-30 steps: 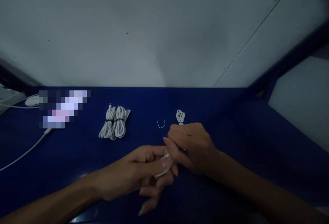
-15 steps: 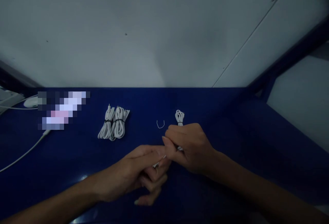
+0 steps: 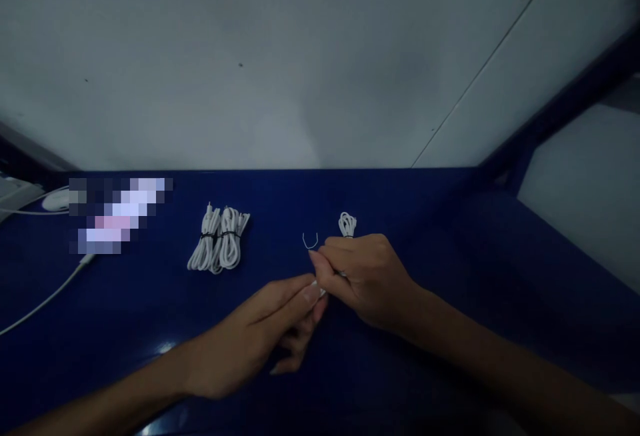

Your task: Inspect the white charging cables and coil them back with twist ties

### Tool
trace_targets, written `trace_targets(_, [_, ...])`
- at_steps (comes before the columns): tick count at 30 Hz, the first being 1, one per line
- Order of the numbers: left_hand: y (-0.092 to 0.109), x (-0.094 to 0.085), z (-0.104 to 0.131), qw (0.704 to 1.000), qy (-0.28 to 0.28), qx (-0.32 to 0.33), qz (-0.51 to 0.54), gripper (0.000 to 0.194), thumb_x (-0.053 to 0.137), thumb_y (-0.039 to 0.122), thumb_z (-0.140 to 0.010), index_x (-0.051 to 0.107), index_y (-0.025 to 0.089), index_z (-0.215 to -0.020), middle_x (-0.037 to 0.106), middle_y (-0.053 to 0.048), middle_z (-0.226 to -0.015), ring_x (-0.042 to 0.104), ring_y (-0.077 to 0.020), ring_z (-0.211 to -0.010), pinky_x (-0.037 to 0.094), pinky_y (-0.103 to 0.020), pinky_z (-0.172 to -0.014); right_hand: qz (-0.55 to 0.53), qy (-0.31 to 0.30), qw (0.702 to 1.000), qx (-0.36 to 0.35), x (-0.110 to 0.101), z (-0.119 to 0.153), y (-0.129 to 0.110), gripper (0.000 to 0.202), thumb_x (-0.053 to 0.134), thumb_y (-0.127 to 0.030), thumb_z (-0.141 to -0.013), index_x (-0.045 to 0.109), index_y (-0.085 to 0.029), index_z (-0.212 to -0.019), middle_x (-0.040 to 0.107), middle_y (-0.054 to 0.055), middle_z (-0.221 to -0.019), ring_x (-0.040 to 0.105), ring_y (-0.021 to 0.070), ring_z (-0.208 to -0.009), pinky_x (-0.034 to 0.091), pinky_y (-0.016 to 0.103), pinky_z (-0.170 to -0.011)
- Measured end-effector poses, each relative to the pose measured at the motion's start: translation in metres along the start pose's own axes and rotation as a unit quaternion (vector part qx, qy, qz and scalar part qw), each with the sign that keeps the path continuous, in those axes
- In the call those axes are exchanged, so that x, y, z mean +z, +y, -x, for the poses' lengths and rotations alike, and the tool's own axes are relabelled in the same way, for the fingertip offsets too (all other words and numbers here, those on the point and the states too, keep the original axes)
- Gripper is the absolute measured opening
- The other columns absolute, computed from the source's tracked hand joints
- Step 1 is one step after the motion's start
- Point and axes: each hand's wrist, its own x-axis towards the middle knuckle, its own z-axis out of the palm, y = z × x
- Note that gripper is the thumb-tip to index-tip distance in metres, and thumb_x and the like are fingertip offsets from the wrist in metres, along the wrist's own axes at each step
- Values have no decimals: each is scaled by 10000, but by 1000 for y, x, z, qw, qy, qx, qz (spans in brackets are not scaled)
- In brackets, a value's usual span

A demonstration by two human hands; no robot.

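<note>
My left hand (image 3: 270, 329) pinches a short stretch of white cable (image 3: 320, 287) between thumb and fingers, its lower fingers curled beneath. Fingers closed, my right hand (image 3: 365, 276) meets it at the fingertips and grips the same white cable, most of which is covered. Past the right knuckles show the loops of a white cable bundle (image 3: 347, 224) with a dark tie; whether this hand holds it or only covers it, I cannot tell. Just beyond the right thumb, a thin bent white tie (image 3: 310, 243) lies on the blue table (image 3: 280, 209).
Left of my hands lie white cable bundles (image 3: 219, 239) bound with black ties, side by side. Farther left is a pixelated bright device (image 3: 123, 216) with a white cord (image 3: 50, 306) running from it. A pale wall (image 3: 225, 116) rises behind the table.
Both hands have shifted slightly upward and closer together. My left fingers have drawn in around the white cable. The bundles on the table stay in place.
</note>
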Motion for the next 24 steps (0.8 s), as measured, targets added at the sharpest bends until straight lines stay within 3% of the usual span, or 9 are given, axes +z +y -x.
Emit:
trace_targets(3, [-1, 1, -1, 1000, 5, 4, 8, 437, 497, 551, -1162, 480, 225, -871, 392, 66, -718, 302, -114, -582, 337, -248, -520, -40, -3, 999, 29, -3, -1, -3, 471, 508, -253, -1155, 605, -184, -700, 537, -51, -604, 420, 85, -500, 323, 270, -501])
trace_targets(6, [-6, -5, -5, 998, 22, 43, 51, 411, 498, 521, -1167, 491, 224, -883, 383, 70, -708, 302, -106, -558, 334, -220, -483, -94, 36, 990, 101, -8, -4, -6, 410, 437, -265, -1179, 724, -173, -901, 684, -12, -739, 579, 112, -602, 442, 280, -602])
trace_targets(10, [-9, -15, -10, 985, 88, 104, 107, 408, 501, 451, -1168, 481, 218, -833, 325, 84, -665, 297, -94, -515, 380, -195, -457, 10, 55, 985, 165, -7, -5, -3, 266, 505, -164, -1134, 763, -151, -1198, 762, 35, -948, 652, 150, -723, 471, 313, -653])
trace_targets(14, [-5, -17, -12, 970, 151, 148, 122, 384, 530, 390, -1153, 514, 205, -817, 343, 79, -663, 296, -94, -516, 432, -195, -457, 123, -48, 986, 106, 1, -1, 8, 53, 736, -157, -1050, 764, -161, -1094, 754, 65, -1022, 653, 234, -901, 495, 360, -734])
trace_targets(17, [-4, -16, -14, 965, 167, 162, 117, 355, 588, 374, -1126, 527, 205, -819, 351, 77, -678, 300, -97, -524, 454, -200, -454, 148, -108, 981, 61, 6, 2, 13, 96, 817, -191, -1021, 753, -159, -1086, 744, 83, -1047, 619, 264, -946, 508, 399, -820])
trace_targets(20, [-7, -16, -16, 968, 167, 158, 102, 391, 595, 407, -1126, 512, 210, -799, 351, 75, -675, 323, -99, -523, 464, -207, -458, 161, -120, 978, 50, 11, 3, 14, 44, 776, -164, -1050, 738, -159, -1027, 726, 71, -995, 607, 259, -929, 493, 394, -815])
trace_targets(24, [-12, -18, -16, 971, 162, 159, 79, 402, 570, 446, -1142, 521, 209, -821, 364, 72, -675, 365, -99, -517, 462, -209, -459, 171, -115, 978, 38, 17, 4, 14, 142, 673, -150, -1104, 723, -149, -972, 710, 92, -944, 596, 278, -918, 486, 416, -820])
